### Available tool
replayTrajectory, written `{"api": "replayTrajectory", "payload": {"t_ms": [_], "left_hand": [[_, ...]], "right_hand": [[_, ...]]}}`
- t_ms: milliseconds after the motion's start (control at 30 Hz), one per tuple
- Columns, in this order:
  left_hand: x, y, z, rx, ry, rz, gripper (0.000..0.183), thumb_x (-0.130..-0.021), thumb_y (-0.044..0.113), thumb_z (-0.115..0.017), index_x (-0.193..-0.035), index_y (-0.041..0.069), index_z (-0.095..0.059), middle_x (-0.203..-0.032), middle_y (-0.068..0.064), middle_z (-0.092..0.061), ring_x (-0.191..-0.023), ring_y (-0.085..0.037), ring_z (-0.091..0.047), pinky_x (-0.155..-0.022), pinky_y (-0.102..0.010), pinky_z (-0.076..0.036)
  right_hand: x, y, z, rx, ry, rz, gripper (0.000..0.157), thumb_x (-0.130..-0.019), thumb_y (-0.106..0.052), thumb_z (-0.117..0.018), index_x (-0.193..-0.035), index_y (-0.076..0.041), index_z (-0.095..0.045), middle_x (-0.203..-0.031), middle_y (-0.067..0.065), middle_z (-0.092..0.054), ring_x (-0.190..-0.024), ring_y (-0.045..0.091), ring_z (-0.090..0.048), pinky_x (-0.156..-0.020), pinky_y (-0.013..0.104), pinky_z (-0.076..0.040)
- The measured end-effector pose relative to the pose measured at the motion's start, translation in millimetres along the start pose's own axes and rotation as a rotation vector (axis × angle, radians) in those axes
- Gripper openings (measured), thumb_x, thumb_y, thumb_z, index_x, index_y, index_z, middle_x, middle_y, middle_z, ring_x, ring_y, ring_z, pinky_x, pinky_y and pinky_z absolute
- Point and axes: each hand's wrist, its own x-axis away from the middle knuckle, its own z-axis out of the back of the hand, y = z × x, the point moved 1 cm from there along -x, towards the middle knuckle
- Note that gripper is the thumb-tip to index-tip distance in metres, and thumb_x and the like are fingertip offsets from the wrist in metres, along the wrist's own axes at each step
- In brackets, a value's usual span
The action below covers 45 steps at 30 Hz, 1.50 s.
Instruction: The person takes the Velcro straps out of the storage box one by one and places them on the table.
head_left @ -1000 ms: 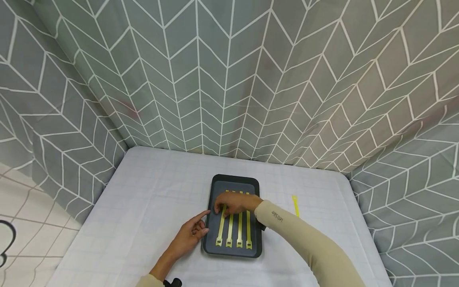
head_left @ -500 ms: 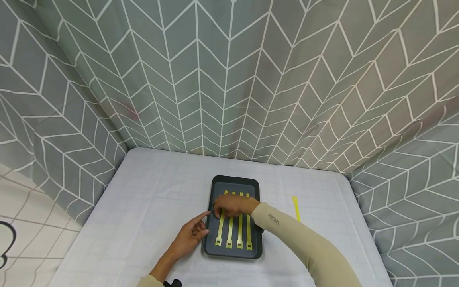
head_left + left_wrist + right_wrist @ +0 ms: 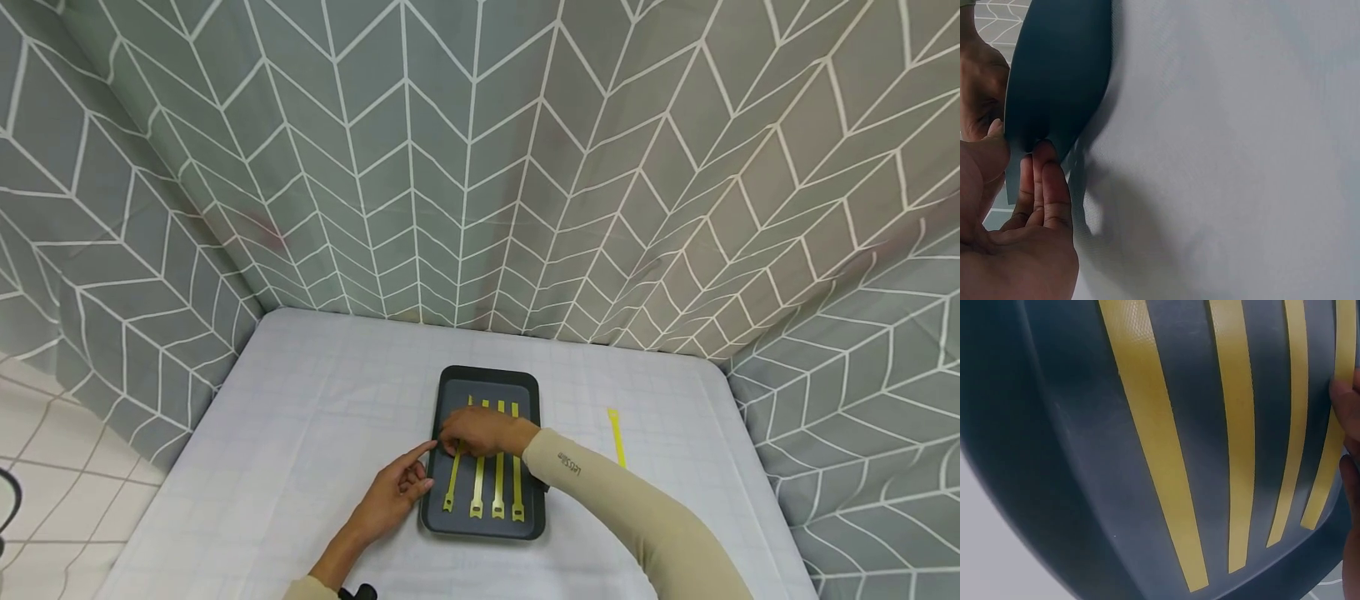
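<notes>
A dark grey tray [image 3: 483, 527] lies on the white-covered table with several yellow cable straps in it, side by side lengthwise. Across them reaches my right hand [image 3: 476, 429], its fingers on the leftmost yellow strap [image 3: 453, 482]. In the right wrist view the fingertips [image 3: 1346, 406] pinch that strap [image 3: 1324, 481] at the frame's right edge; most of the hand is out of frame. My left hand [image 3: 393, 490] is at the tray's left side. Seen from the left wrist, its fingers [image 3: 1055, 190] lie against the outer wall [image 3: 1063, 69], with another digit at the rim.
One more yellow strap [image 3: 617, 437] lies on the white tablecloth [image 3: 337, 375] right of the tray, its near end behind the right sleeve [image 3: 622, 500]. A grey curtain [image 3: 450, 167] with white lines hangs behind the table and along its sides.
The leftmost strap has shifted a little left at its near end, apart from the others. My right hand has moved slightly left with it. The left hand stays at the tray's side.
</notes>
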Motion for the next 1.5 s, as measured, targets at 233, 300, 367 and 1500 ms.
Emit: {"api": "replayTrajectory", "payload": {"t_ms": [233,300,367,1500], "left_hand": [[-1.1,-1.5,-1.1,0.031,0.003,0.015,0.059,-0.091,0.003,-0.070,-0.146,0.003,-0.049,-0.097,-0.008,-0.056,-0.074,-0.006,-0.052,-0.069,-0.021,-0.048],[-0.9,-1.6,-1.2,0.034,0.004,0.008,0.059,-0.091,0.003,-0.070,-0.146,0.002,-0.049,-0.097,-0.008,-0.056,-0.074,-0.006,-0.052,-0.069,-0.021,-0.048],[-0.8,-2.0,-1.1,0.027,0.002,0.002,0.058,-0.092,0.003,-0.070,-0.146,0.003,-0.049,-0.097,-0.008,-0.056,-0.074,-0.006,-0.052,-0.069,-0.021,-0.048],[-1.4,-5.2,0.1,-0.003,-0.035,0.010,0.058,-0.094,0.002,-0.067,-0.149,0.007,-0.047,-0.096,-0.008,-0.055,-0.071,-0.006,-0.051,-0.067,-0.021,-0.046]], "right_hand": [[1.9,-1.4,2.4,-0.025,0.002,-0.007,0.010,-0.095,-0.014,-0.070,-0.091,-0.022,-0.066,-0.096,-0.011,-0.062,-0.092,0.003,-0.053,-0.079,0.017,-0.044],[2.3,-1.7,5.4,-0.050,0.011,-0.008,0.011,-0.095,-0.012,-0.069,-0.091,-0.022,-0.066,-0.095,-0.010,-0.062,-0.091,0.003,-0.053,-0.078,0.017,-0.044],[2.6,-1.4,9.0,-0.080,0.026,-0.005,0.011,-0.096,-0.011,-0.068,-0.091,-0.021,-0.067,-0.095,-0.009,-0.062,-0.091,0.004,-0.053,-0.077,0.018,-0.043],[46.0,29.2,35.5,-0.599,0.523,-0.172,0.011,-0.095,-0.008,-0.068,-0.106,-0.010,-0.071,-0.101,0.003,-0.070,-0.091,0.011,-0.067,-0.081,0.024,-0.054]]}}
